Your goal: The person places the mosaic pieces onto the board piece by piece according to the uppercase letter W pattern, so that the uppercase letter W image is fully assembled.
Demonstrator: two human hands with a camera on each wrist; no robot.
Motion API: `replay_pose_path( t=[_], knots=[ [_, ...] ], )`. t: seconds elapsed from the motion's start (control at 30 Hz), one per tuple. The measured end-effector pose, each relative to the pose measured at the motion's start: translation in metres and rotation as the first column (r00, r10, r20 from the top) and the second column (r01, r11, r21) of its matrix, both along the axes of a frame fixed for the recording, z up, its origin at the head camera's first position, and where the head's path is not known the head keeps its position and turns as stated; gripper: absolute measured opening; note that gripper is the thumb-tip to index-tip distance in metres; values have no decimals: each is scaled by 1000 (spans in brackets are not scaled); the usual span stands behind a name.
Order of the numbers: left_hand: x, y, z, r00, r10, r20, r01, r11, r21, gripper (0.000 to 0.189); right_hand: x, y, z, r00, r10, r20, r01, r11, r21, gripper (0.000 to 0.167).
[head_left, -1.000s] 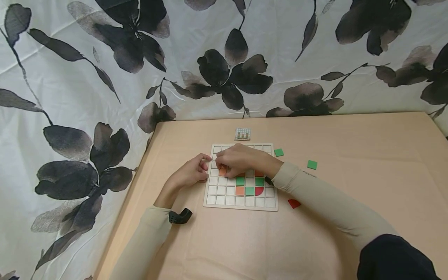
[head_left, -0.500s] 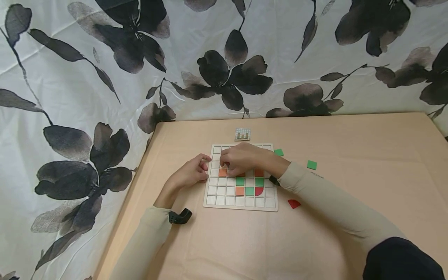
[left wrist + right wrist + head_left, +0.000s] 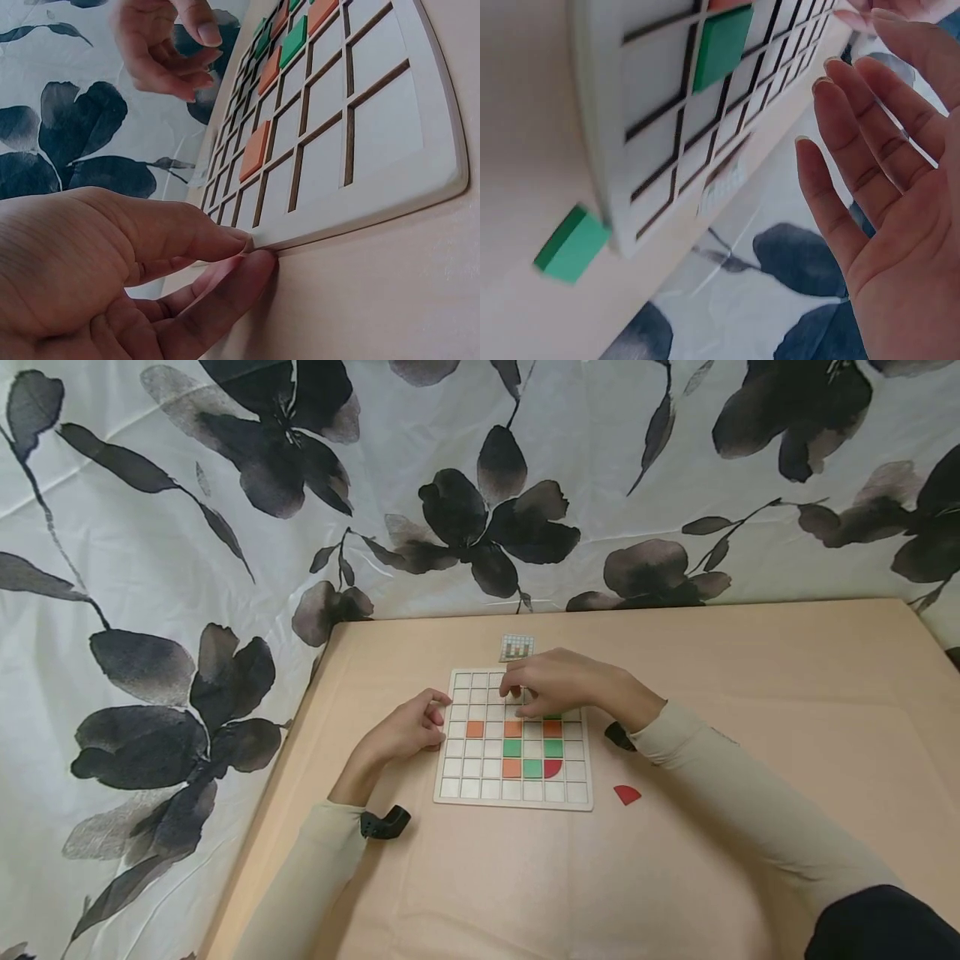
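Note:
A white grid board (image 3: 555,802) lies on the table, several orange and green square tiles and one red rounded piece (image 3: 552,768) in its cells. At its left edge, my left hand (image 3: 408,727) pinches the rim between thumb and finger, seen close in the left wrist view. My right hand (image 3: 566,682) hovers over the board's upper right part, fingers loosely bent and holding nothing. An orange tile (image 3: 475,729) sits alone toward the left. In the right wrist view, a green tile (image 3: 724,49) stands in a cell beside the spread right fingers.
A loose green tile (image 3: 573,244) lies off the board's corner in the right wrist view. Right of the board lies a loose red wedge piece (image 3: 627,795). A small patterned card (image 3: 517,647) is behind the board. A floral curtain (image 3: 420,560) borders the table.
My right hand has moved right and up from the lone orange tile, uncovering the middle orange tile. It now hides the loose green tiles in the head view. My left hand has stayed put.

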State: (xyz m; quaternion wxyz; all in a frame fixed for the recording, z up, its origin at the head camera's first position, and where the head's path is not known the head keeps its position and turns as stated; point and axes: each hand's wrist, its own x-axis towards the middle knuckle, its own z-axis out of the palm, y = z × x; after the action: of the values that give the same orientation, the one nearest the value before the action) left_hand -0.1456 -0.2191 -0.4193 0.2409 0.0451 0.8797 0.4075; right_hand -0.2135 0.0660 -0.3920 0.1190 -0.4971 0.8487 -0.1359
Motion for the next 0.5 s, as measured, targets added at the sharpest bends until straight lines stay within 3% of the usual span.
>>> replay_pose_path(
  t=[0.5],
  knots=[
    [0,0,0,1000,-10,-2,10,1000,8,55,4,59,2,993,-114,24,115,993,-11,32]
  ],
)
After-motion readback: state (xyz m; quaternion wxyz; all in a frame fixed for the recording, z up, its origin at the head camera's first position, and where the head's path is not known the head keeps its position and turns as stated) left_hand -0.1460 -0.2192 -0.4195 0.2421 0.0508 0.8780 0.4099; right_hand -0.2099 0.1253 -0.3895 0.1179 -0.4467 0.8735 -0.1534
